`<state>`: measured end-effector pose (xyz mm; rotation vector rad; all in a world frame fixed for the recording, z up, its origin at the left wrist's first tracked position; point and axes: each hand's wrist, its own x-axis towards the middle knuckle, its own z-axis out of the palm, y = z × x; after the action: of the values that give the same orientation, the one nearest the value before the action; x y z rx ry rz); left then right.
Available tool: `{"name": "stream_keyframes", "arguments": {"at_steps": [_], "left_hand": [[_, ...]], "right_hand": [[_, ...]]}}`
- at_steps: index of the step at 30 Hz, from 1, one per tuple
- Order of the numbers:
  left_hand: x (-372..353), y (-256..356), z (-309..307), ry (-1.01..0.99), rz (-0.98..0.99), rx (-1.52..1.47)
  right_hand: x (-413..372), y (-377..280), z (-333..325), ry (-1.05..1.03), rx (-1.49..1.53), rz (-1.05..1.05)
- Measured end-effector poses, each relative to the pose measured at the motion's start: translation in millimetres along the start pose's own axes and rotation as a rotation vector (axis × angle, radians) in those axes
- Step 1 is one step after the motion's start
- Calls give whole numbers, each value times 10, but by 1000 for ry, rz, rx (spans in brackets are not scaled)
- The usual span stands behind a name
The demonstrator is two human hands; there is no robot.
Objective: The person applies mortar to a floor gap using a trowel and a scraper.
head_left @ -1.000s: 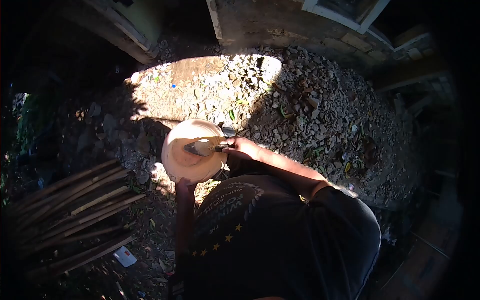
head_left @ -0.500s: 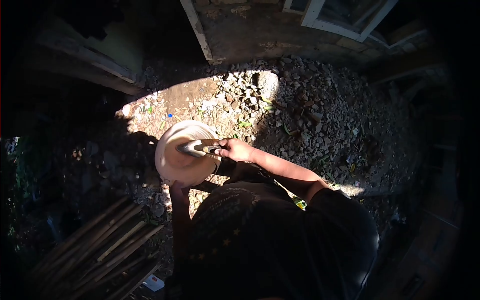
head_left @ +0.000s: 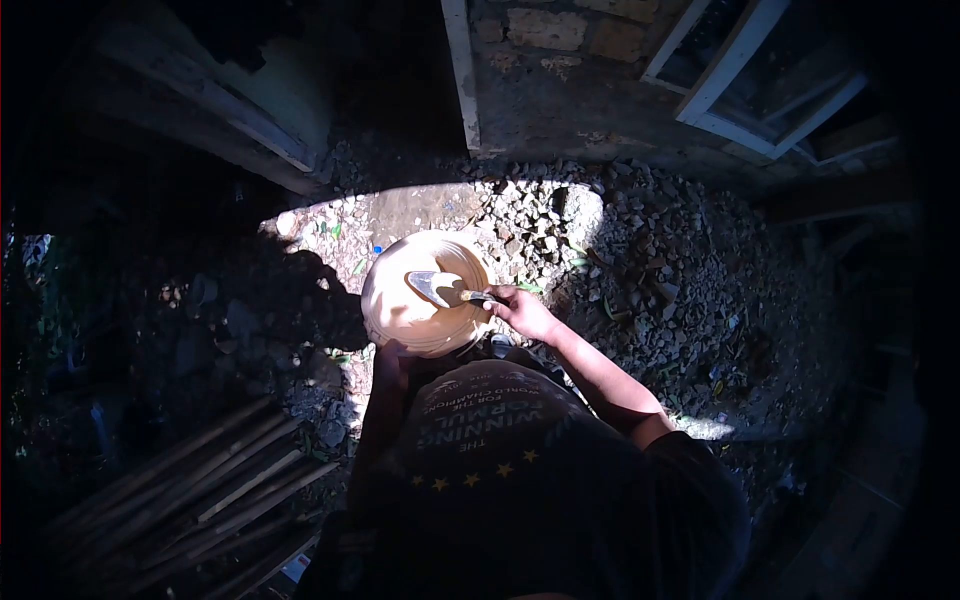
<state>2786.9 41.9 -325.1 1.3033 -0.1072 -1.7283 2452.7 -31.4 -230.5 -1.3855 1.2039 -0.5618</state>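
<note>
A round cream bucket is in front of me, its open top facing up and part of its inside in bright sun. My right hand is closed around the handle of a trowel. The trowel's pale metal blade is over the bucket's opening and points left. At the bucket's near left rim is my left hand, in deep shade; its fingers are wrapped against the rim and partly hidden. What lies deep inside the bucket is hard to make out.
Broken stone rubble covers the ground to the right and beyond the bucket. Long wooden strips lie at lower left. A brick wall with white-framed windows stands ahead. A small blue object lies past the bucket.
The view has shifted, and the bucket has moved slightly forward over the ground, nearer the small blue object. More sunlight falls inside it. Both hands keep their grips.
</note>
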Motion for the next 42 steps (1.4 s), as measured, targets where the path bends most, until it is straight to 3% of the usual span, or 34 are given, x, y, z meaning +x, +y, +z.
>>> {"name": "stream_keyframes", "arguments": {"at_steps": [7,8,9,13,16,19,21,25,27,28,29,31,32,33,34,35,37,39,42], "left_hand": [[594,1060,132,-7,-66,117],[652,1224,221,-29,9,146],[761,1374,249,-35,11,148],[1184,2079,243,-35,-13,182],[1571,2532,242,-91,13,294],[1841,2891,233,-152,-19,243],[2033,3085,319,-112,34,195],[2286,3493,495,-95,34,120],[2600,3711,351,-354,271,997],[2718,3740,531,-159,9,416],[2819,3843,588,-158,10,416],[3035,4072,714,-600,93,422],[3099,4251,793,-1005,961,720],[3324,4383,874,-724,204,591],[3549,4422,1014,-522,98,483],[3744,4436,1154,-319,-17,377],[4038,4666,1393,-419,22,378],[4157,4912,1808,-267,-12,369],[4436,5347,2252,-291,-58,397]], "right_hand": [[973,-273,183,32,4,8],[1129,-309,203,52,-38,17],[1294,-403,246,63,22,-51],[1799,-1095,307,90,-178,66],[2233,-1167,451,148,-19,9],[2658,-1117,486,161,-229,-178],[2892,-1061,570,224,-94,-163],[3289,-1054,472,248,-271,-56],[3573,-1004,464,291,-133,-129],[3684,-1024,414,291,-132,-128],[3796,-1041,344,273,-134,-91],[4052,-1241,164,255,-137,-60],[4210,-1351,56,231,-96,-18],[4382,-1407,-24,208,-54,24],[4561,-1458,-83,244,-12,-88],[4707,-1505,-203,195,89,-45],[5055,-1567,-395,203,128,9],[5426,-1610,-597,213,134,47],[5877,-1749,-962,167,96,-30]]}}
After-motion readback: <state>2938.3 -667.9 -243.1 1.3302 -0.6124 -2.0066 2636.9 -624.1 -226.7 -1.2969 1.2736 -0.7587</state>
